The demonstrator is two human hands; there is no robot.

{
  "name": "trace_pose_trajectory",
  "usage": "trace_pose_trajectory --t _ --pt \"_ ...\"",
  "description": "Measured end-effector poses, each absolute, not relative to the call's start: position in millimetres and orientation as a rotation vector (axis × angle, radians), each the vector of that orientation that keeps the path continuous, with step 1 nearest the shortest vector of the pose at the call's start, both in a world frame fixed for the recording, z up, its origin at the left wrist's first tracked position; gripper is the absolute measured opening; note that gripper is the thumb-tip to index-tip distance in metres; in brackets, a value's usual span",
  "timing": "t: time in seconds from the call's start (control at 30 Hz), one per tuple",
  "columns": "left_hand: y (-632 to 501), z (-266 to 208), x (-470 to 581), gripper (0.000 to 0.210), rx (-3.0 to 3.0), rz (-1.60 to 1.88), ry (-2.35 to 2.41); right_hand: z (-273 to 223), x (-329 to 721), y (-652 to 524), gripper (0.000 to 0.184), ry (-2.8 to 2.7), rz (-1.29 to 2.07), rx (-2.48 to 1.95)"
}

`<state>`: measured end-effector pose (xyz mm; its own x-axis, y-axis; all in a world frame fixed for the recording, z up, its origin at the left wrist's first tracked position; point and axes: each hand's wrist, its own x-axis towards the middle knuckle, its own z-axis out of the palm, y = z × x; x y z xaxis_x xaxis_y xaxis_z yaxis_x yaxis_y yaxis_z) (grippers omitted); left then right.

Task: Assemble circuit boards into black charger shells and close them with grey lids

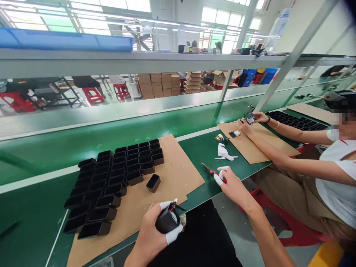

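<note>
Presently gripping a wired black casing (pixel 166 221) in the left hand (pixel 151 231) at the front edge of the bench (pixel 191 147), and a red-handled tool (pixel 211 172) in the right hand (pixel 233 184), right of the cardboard (pixel 179 168).

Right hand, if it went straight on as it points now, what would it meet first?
The right hand, led by its red-handled tool, would probably meet the edge of the cardboard under the black boxes; depth is unclear, so it might pass above.
</note>
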<state>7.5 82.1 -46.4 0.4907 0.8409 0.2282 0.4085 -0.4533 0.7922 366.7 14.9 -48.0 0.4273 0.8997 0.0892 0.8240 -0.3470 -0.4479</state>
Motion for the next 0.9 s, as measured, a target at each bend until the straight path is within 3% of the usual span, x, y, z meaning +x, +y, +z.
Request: trace_pose_trajectory --t 0.3,0.53,0.7,0.77,0.9 --pt "85.4 -63.2 -10.8 0.053 1.874 0.782 0.950 -56.2 365.4 26.4 0.031 -1.708 0.597 -2.196" --pt "86.6 -73.2 -24.7 0.046 1.740 0.816 0.830 -48.4 369.1 22.6 0.047 -1.619 0.953 -2.067" --pt "86.7 -65.8 -27.6 0.042 1.723 0.866 0.758 -12.7 349.9 -30.1 0.050 -1.362 1.252 -1.954" --pt "86.5 -56.8 -28.7 0.043 1.833 0.896 0.763 8.2 337.8 -46.0 0.052 -1.488 1.165 -1.841" --pt "88.2 -31.8 -32.4 0.046 2.159 0.941 0.686 55.8 297.5 -46.4 0.032 -1.852 1.187 -1.620"
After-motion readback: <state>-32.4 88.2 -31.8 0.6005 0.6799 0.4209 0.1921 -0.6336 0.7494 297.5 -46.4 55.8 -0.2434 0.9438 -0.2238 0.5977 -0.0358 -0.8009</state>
